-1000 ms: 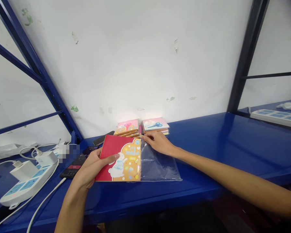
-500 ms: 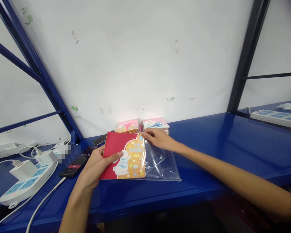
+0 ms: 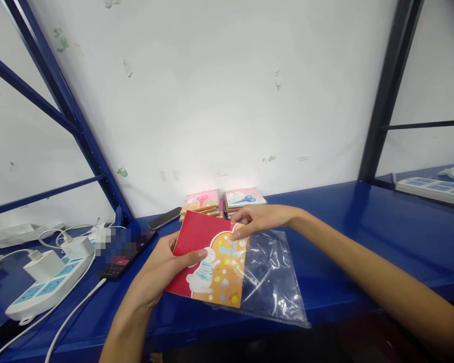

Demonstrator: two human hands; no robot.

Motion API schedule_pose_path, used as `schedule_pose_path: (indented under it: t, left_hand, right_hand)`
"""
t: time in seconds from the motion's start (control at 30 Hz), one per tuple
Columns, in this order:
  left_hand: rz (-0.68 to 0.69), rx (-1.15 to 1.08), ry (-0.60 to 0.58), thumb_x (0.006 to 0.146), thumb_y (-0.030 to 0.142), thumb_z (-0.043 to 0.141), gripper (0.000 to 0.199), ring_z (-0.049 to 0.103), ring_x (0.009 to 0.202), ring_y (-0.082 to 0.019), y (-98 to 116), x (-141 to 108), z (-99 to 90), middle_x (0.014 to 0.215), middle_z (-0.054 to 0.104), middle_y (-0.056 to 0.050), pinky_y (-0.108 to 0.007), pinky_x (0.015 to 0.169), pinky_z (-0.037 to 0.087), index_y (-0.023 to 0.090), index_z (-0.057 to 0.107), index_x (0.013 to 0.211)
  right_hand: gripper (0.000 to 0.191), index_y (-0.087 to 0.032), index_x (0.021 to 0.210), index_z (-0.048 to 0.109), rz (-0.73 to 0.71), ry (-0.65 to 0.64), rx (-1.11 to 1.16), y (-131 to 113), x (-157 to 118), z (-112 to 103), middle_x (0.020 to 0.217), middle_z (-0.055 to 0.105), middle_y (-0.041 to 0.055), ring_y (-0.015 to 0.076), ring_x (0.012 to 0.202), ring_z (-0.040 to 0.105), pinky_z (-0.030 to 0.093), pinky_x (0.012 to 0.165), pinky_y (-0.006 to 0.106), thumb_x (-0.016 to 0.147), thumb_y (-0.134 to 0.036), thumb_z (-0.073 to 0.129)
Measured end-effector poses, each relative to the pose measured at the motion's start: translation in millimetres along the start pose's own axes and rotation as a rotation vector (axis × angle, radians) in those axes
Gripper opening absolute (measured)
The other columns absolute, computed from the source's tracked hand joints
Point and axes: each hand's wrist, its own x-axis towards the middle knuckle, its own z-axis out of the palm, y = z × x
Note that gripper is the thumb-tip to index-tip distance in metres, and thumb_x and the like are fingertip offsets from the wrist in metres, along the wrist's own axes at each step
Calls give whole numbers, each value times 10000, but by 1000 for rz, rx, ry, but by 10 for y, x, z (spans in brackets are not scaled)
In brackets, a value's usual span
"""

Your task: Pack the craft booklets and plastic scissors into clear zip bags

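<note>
The red and orange booklet (image 3: 216, 269) lies between the two hands, tilted a little, above the front part of the blue counter (image 3: 336, 209). The left hand (image 3: 159, 269) is clamped on its left side: the thumb presses flat on the cover, its tip at the head of the printed white rabbit, and the other fingers go behind (hidden by the booklet itself). The right hand (image 3: 258, 220) is at the booklet's upper right corner, thumb and finger brought together on the edge of the clear plastic bag (image 3: 275, 277), the thumb resting against the corner of the cover.

The bag spreads out to the right of the booklet, below the right hand and wrist, creased and shiny, and a strip of it shows under the booklet's bottom edge. How much of the booklet sits within it, I cannot tell.

Just beyond the hands, near the wall (image 3: 212, 101), stand a left stack (image 3: 202, 200) with pink scissors on the top cover and a right stack (image 3: 245, 198) with blue ones (the two are side by side). A dark phone (image 3: 165, 218) lies left of them. Nearer the left forearm is a larger phone (image 3: 113, 271) with a white cable (image 3: 98, 286) plugged in, beside a white power strip (image 3: 41, 293).
</note>
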Motion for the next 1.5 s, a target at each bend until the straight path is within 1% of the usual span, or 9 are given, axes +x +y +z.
schedule_pose_path:
  t: [0.17,0.3,0.47,0.67,0.8,1.0,1.27,1.4,1.5]
  left_hand:
    - [-3,35,-5,594,329,933,494,776,715,-274,23,-34,35,906,814,-114,-328,621,633,166,724,1011]
    - [36,67,152,631,460,904,676,775,712,-286,76,-51,-68,938,814,-102,-338,581,627,207,677,1215]
    - [368,-109,523,860,603,661,749,623,1276,-237,71,3,-188,1385,663,-74,-278,960,562,306,429,1507]
    - [320,-180,227,793,449,799,796,668,1206,-277,-30,107,131,1357,677,-127,-350,1001,552,220,451,1471]
    - [420,-171,250,772,407,821,758,676,1193,-278,-72,153,298,1350,683,-116,-353,996,555,213,489,1426]
    - [499,-165,206,837,379,768,661,637,1250,-283,-66,123,220,1398,648,-90,-330,954,577,247,475,1415]
    - [461,-140,230,750,425,819,670,728,1051,-280,-47,99,192,1149,752,-44,-349,863,603,274,527,1333]
    - [471,-191,274,703,365,846,613,737,969,-245,-38,132,165,1056,758,-31,-298,828,587,248,563,1234]
    - [439,-218,258,715,335,827,520,740,843,-209,-61,156,146,972,755,-5,-262,740,574,250,572,1161]
  right_hand:
    - [302,-206,800,751,8,74,0,30,33,51,644,598,-15,116,560,458,345,538,279,830,-506,750]
    - [329,-211,773,718,6,182,77,63,72,75,635,569,-16,125,580,460,369,557,286,804,-535,769]
    - [352,-192,821,693,-51,416,275,23,85,86,740,672,24,146,659,573,443,584,277,790,-527,795]
    - [389,-193,985,705,-169,613,559,66,188,188,1016,767,89,209,879,705,554,810,355,761,-480,840]
    - [430,-216,1048,703,-172,586,640,197,273,284,1058,772,91,227,934,715,567,827,356,739,-470,860]
    - [472,-255,1150,696,-184,554,641,163,273,326,1100,775,75,249,965,730,588,830,374,740,-419,865]
    - [415,-230,1078,710,-174,435,453,95,155,125,1107,761,74,250,1029,702,559,891,383,755,-457,837]
    - [373,-204,1097,731,-86,242,17,199,21,-110,1145,740,83,228,1055,668,504,891,336,881,-506,694]
    - [331,-206,1089,743,108,234,-417,429,17,-173,1104,741,77,212,943,671,479,788,308,909,-472,662]
